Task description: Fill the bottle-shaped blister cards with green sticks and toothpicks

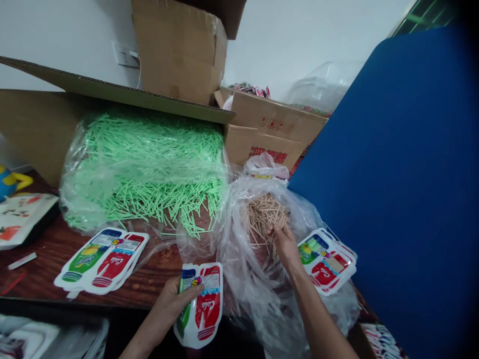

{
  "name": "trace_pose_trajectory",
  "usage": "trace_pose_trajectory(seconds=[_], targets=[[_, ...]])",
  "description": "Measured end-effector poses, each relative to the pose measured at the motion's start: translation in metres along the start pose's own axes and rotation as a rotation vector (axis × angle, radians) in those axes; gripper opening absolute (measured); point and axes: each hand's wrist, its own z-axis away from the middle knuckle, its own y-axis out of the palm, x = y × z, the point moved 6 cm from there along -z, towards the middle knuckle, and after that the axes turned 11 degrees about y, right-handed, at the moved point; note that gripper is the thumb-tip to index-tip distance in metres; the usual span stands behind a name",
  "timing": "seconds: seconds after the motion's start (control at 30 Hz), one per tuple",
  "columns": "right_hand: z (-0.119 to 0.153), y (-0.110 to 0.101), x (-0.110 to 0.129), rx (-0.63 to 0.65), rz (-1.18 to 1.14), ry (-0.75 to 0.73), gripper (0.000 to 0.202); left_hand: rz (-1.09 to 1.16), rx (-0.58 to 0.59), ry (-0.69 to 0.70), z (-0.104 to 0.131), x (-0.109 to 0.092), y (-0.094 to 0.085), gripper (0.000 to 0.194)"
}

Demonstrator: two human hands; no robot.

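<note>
My left hand (170,301) grips a printed candy pouch (209,311) at the table's front edge, thumb across its front. The pouch has a white border, a red panel reading "Cola" and a green panel partly under my fingers. My right hand (287,247) reaches into an open clear plastic bag (239,279), its fingertips pinched at the edge of a heap of thin brown sticks (264,212). How many sticks the fingers hold cannot be made out. Similar pouches lie stacked at left (101,262), and another stack of pouches (329,267) rests just right of my right wrist.
Thin green sticks (153,149) spill from a large clear bag in an opened carton (33,114). Behind stand a tall cardboard box (175,50) and a smaller printed carton (262,137). A blue panel (392,189) bounds the right side. A white packet (26,214) lies far left.
</note>
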Motion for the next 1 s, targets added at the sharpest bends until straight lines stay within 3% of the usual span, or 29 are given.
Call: trace_pose_trajectory(seconds=[0.23, 0.6, 1.0], targets=[[0.025, 0.026, -0.013, 0.103, -0.016, -0.026, 0.028, -0.017, 0.025, -0.003, -0.002, 0.005, -0.004, 0.023], [0.026, 0.028, -0.017, 0.122, -0.039, -0.008, 0.041, 0.009, 0.03, -0.002, -0.002, 0.008, -0.005, 0.022], [0.035, 0.022, -0.004, 0.124, 0.007, -0.05, 0.031, -0.004, -0.001, 0.006, -0.001, 0.005, -0.005, 0.021]])
